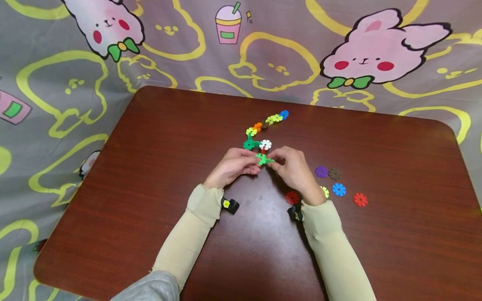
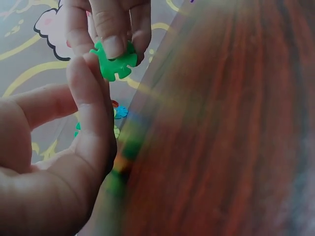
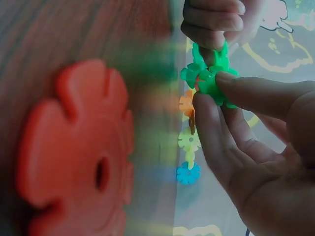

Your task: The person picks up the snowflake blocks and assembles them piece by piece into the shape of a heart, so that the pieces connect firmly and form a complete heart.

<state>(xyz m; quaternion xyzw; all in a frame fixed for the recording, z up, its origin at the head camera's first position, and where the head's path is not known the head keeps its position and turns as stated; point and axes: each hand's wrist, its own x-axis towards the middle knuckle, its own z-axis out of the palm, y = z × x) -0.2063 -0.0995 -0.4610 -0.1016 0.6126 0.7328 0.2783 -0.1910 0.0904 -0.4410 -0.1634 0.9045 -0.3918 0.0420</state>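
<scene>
A chain of slotted plastic discs, the snowflake kind, lies on the table and bends toward me. Its far end is a blue disc (image 1: pixel 284 114); nearer come a white disc (image 1: pixel 265 144) and a red disc (image 1: pixel 263 151) seen edge-on. At the near end, my left hand (image 1: pixel 238 164) pinches a light green disc (image 1: pixel 261 159). From the other side my right hand (image 1: pixel 291 166) pinches another green disc (image 3: pixel 211 87) between thumb and fingers. Both green discs touch at the fingertips; fingers partly hide how their slots meet.
Loose discs lie right of my right hand: purple (image 1: pixel 321 172), brown (image 1: pixel 334 174), blue (image 1: pixel 339 190) and red (image 1: pixel 360 200). Another red disc (image 1: pixel 291 197) lies beside the right wrist, and a yellow one (image 1: pixel 324 192) is partly hidden by it. A patterned curtain (image 1: pixel 211 62) hangs behind the table.
</scene>
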